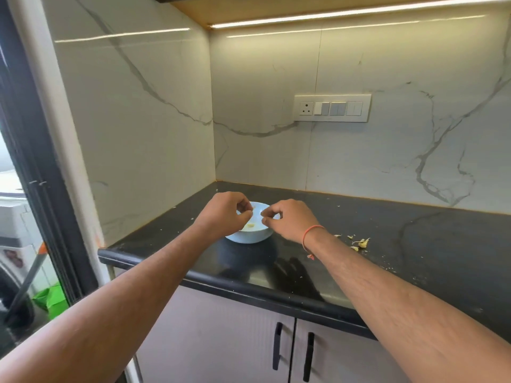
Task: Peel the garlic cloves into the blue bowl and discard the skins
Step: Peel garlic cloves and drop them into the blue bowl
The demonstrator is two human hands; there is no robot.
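Observation:
A light blue bowl (249, 235) stands on the black countertop (414, 244) near the corner. A pale peeled garlic clove (250, 225) lies inside it. Both hands hover over the bowl. My left hand (224, 214) has its fingers curled together, pinching something small and pale that I cannot make out clearly. My right hand (287, 219), with an orange thread on the wrist, also has its fingertips pinched close together beside the left ones. What sits between the fingers is mostly hidden. A small pile of garlic skins (359, 242) lies on the counter right of the bowl.
Marble walls close the corner behind and to the left of the bowl. A switch panel (331, 107) is on the back wall. Small crumbs of skin dot the counter. Cabinet doors with black handles (278, 345) are below the counter edge.

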